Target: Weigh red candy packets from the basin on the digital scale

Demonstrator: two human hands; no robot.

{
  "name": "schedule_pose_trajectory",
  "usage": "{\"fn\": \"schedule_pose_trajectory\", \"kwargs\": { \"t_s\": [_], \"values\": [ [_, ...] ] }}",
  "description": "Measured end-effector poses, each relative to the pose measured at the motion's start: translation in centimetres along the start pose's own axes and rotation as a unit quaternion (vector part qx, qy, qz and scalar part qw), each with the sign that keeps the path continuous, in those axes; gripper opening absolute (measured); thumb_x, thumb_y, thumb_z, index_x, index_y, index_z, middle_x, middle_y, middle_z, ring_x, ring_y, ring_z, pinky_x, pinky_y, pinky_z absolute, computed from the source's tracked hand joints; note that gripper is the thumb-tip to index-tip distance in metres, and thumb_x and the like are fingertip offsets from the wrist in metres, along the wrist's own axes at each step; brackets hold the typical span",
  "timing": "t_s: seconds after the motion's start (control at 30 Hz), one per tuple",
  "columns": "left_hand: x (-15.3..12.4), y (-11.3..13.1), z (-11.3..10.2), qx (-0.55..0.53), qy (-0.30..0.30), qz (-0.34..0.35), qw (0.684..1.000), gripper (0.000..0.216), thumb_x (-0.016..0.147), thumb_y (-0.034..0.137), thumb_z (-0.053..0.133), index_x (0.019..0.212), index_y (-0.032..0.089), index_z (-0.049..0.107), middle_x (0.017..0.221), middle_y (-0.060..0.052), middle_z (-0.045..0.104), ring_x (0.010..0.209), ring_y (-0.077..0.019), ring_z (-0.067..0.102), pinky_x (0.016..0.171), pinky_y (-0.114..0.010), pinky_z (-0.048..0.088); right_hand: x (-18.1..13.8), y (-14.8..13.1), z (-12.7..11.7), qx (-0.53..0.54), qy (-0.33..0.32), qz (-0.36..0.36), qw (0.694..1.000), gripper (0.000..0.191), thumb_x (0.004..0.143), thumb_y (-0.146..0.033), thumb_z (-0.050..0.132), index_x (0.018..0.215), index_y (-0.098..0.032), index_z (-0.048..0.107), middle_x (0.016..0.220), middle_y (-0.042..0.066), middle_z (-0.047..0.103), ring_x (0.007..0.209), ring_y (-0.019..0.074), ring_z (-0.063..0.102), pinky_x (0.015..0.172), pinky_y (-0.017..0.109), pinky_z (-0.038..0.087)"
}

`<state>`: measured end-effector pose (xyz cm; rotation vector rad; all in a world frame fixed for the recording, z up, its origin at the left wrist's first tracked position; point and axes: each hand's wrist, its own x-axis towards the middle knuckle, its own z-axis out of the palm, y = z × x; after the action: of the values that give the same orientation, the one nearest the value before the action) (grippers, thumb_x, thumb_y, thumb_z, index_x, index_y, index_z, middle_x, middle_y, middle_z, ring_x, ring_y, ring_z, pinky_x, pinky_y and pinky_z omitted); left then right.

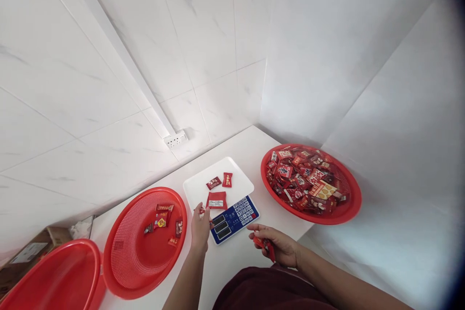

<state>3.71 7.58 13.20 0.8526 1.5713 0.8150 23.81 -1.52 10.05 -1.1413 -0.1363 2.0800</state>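
Observation:
My left hand (200,226) is at the near left edge of a digital scale's white tray (194,181), its fingers closed on a small red-and-white packet that they mostly cover. My right hand (281,246) is closed around red wrapped snacks (268,248), just right of the scale's blue keypad panel (232,219). On the tray lie a larger red packet (217,200) with a white label, a dark red packet (213,183) and a small red packet (227,179).
At right, a red basket (354,203) is heaped with red wrapped snacks. A red mesh basket (123,252) at left holds several packets. Another red basket (54,281) stands beside it, near a cardboard box (27,256). A socket strip (175,139) is on the tiled wall behind the white table (240,143).

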Motion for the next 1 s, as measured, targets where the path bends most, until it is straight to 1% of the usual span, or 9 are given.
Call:
{"fn": "schedule_pose_trajectory", "kwargs": {
  "t_s": [0.1, 0.23, 0.33, 0.43, 0.5, 0.67, 0.73, 0.9, 1.0],
  "values": [
    [-1.7, -2.4, -1.2, -0.016, -0.035, 0.001, 0.999, 0.054, 0.073, 0.043, 0.06, 0.12, 0.02, 0.047, 0.102, -0.008, 0.054, 0.07, -0.0124, 0.055, 0.065, -0.027, 0.049, 0.0, 0.1, 0.0, -0.03, -0.013, -0.001, 0.999, 0.036, 0.063, -0.015, 0.064, 0.098, -0.017, 0.054, 0.085, 0.001, 0.059, 0.057, 0.0035, 0.054, 0.048, 0.013, 0.042],
    [-4.8, -5.2, -1.9, -0.01, -0.172, -0.087, 0.981, 0.05, 0.066, 0.047, 0.065, 0.105, 0.017, 0.056, 0.097, -0.007, 0.056, 0.072, -0.0144, 0.058, 0.069, -0.031, 0.049, 0.2, 0.6, 0.6, -0.106, -0.042, 0.012, 0.993, 0.046, 0.058, -0.012, 0.063, 0.103, -0.017, 0.053, 0.092, 0.002, 0.059, 0.067, 0.0072, 0.057, 0.061, 0.021, 0.048],
    [-5.9, -6.1, -1.6, 0.006, -0.227, -0.121, 0.966, 0.058, 0.067, 0.05, 0.063, 0.115, 0.019, 0.051, 0.095, -0.006, 0.057, 0.068, -0.0126, 0.058, 0.065, -0.029, 0.047, 0.7, 1.3, 1.5, -0.18, -0.062, -0.013, 0.982, 0.053, 0.057, -0.014, 0.065, 0.108, -0.019, 0.05, 0.092, 0.002, 0.06, 0.074, 0.0105, 0.059, 0.062, 0.022, 0.047],
    [-5.9, -6.1, -1.2, 0.004, -0.221, -0.102, 0.97, 0.075, 0.067, 0.05, 0.062, 0.13, 0.022, 0.032, 0.094, -0.005, 0.057, 0.063, -0.0124, 0.058, 0.061, -0.029, 0.047, 1.3, 1.9, 2.4, -0.235, -0.061, -0.027, 0.97, 0.049, 0.061, -0.02, 0.065, 0.108, -0.02, 0.05, 0.081, -0.001, 0.061, 0.067, 0.0091, 0.058, 0.055, 0.018, 0.044],
    [-5.8, -6.0, -1.1, 0.016, -0.225, -0.081, 0.971, 0.079, 0.067, 0.049, 0.062, 0.131, 0.022, 0.025, 0.091, -0.004, 0.058, 0.06, -0.0132, 0.058, 0.059, -0.03, 0.047, 1.7, 2.0, 2.9, -0.263, -0.049, -0.023, 0.963, 0.041, 0.066, -0.027, 0.063, 0.105, -0.018, 0.052, 0.07, -0.003, 0.058, 0.053, 0.0065, 0.053, 0.046, 0.016, 0.038],
    [-6.0, -5.7, -1.4, 0.044, -0.258, -0.053, 0.964, 0.048, 0.071, 0.049, 0.059, 0.103, 0.017, 0.043, 0.09, -0.006, 0.059, 0.059, -0.0119, 0.057, 0.057, -0.028, 0.046, 1.8, 1.5, 3.7, -0.291, -0.023, -0.019, 0.956, 0.034, 0.072, -0.031, 0.058, 0.102, -0.014, 0.054, 0.06, -0.004, 0.056, 0.038, 0.0037, 0.04, 0.035, 0.016, 0.027],
    [-6.0, -5.6, -1.5, 0.034, -0.264, -0.058, 0.962, 0.042, 0.072, 0.047, 0.058, 0.098, 0.017, 0.045, 0.091, -0.006, 0.06, 0.06, -0.0111, 0.057, 0.058, -0.027, 0.046, 1.8, 1.3, 3.9, -0.255, -0.018, -0.017, 0.967, 0.035, 0.071, -0.025, 0.058, 0.104, -0.014, 0.053, 0.064, -0.002, 0.058, 0.041, 0.0045, 0.045, 0.037, 0.016, 0.03],
    [-6.0, -5.5, -2.0, -0.028, -0.229, -0.093, 0.969, 0.068, 0.068, 0.044, 0.064, 0.126, 0.025, 0.034, 0.092, -0.003, 0.058, 0.062, -0.0121, 0.058, 0.062, -0.03, 0.047, 1.8, 1.4, 4.0, -0.151, -0.019, -0.02, 0.988, 0.038, 0.063, -0.011, 0.06, 0.1, -0.016, 0.053, 0.073, -0.002, 0.061, 0.055, 0.0064, 0.056, 0.052, 0.018, 0.045],
    [-5.9, -5.6, -2.3, -0.037, -0.232, -0.095, 0.967, 0.068, 0.067, 0.043, 0.065, 0.126, 0.025, 0.04, 0.091, -0.003, 0.057, 0.064, -0.0126, 0.058, 0.063, -0.03, 0.047, 2.3, 1.6, 3.7, -0.127, -0.006, -0.038, 0.991, 0.04, 0.063, -0.01, 0.062, 0.101, -0.017, 0.051, 0.078, -0.001, 0.063, 0.056, 0.0064, 0.057, 0.053, 0.018, 0.046]
  ]
}}
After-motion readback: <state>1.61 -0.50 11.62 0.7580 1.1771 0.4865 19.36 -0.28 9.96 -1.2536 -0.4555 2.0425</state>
